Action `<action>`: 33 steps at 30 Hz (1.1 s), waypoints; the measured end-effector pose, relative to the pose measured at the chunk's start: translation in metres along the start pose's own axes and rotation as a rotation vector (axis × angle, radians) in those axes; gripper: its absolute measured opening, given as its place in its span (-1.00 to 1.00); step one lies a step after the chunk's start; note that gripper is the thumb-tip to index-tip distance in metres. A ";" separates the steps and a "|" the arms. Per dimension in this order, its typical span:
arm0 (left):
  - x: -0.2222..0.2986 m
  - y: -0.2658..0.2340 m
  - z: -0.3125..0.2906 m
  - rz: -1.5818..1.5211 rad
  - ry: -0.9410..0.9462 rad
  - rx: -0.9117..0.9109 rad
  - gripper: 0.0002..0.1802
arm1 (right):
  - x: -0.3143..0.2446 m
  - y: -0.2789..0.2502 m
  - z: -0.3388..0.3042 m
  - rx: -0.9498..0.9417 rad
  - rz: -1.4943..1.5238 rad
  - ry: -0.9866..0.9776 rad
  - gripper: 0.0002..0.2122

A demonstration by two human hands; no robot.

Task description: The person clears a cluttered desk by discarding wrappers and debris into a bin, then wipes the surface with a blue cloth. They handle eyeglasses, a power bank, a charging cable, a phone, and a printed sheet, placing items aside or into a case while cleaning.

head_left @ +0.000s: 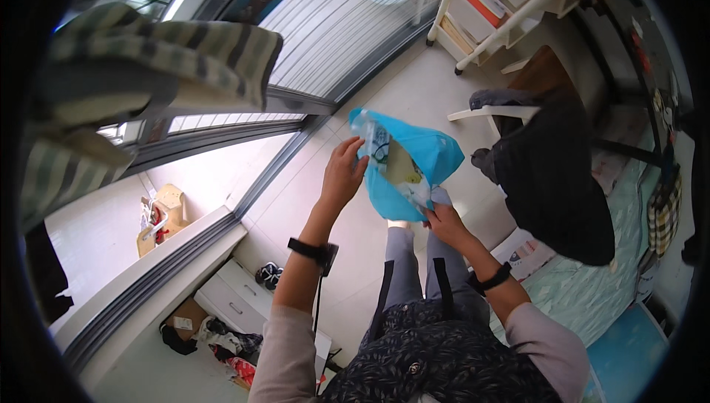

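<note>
A bright blue plastic bag (431, 150) hangs open in front of my legs. My left hand (345, 172) is at its left rim, fingers curled against the edge. Right beside those fingertips, a clear plastic bottle (379, 144) with a printed label lies at the bag's mouth. My right hand (446, 225) pinches the near rim of the bag. Inside are pale, crumpled things and a small yellow-green item (413, 177), too unclear to name. Dark bands circle both my wrists.
To the right, a dark garment (555, 174) drapes over a white chair (494, 113), beside a bed (577, 285). A wheeled white shelf (481, 22) stands at the far right. Left are a sliding-door frame (244, 207), striped cloth (170, 55), a small wooden chair (168, 207) and white drawers (235, 296).
</note>
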State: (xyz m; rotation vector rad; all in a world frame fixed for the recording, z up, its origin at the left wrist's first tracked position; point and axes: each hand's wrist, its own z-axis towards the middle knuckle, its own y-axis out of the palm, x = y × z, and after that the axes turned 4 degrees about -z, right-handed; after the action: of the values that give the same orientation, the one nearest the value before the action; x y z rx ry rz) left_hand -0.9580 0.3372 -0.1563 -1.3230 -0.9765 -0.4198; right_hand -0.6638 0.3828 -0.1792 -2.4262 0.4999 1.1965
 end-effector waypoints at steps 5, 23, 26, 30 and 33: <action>0.005 -0.026 -0.073 0.454 -0.077 -0.199 -0.59 | -0.053 -0.003 -0.128 -0.081 0.078 0.114 -0.78; 0.175 0.128 -0.241 0.605 0.214 -0.954 -0.73 | 0.081 -0.036 -0.497 0.401 0.431 0.350 -0.73; 0.263 0.187 -0.257 0.525 0.310 -0.995 -0.71 | 0.126 -0.051 -0.573 0.605 0.509 0.350 -0.74; 0.378 0.254 -0.272 0.261 0.383 -0.902 -0.67 | 0.168 -0.083 -0.646 0.830 0.513 0.395 -0.76; 0.460 0.296 -0.274 -0.033 0.294 -0.959 -0.62 | 0.188 -0.116 -0.683 0.987 0.518 0.340 -0.76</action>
State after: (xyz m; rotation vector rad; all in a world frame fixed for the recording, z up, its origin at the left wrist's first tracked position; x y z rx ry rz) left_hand -0.3820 0.2740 0.0406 -2.0120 -0.5370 -1.1664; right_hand -0.0440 0.1228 0.0728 -1.6368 1.4720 0.4530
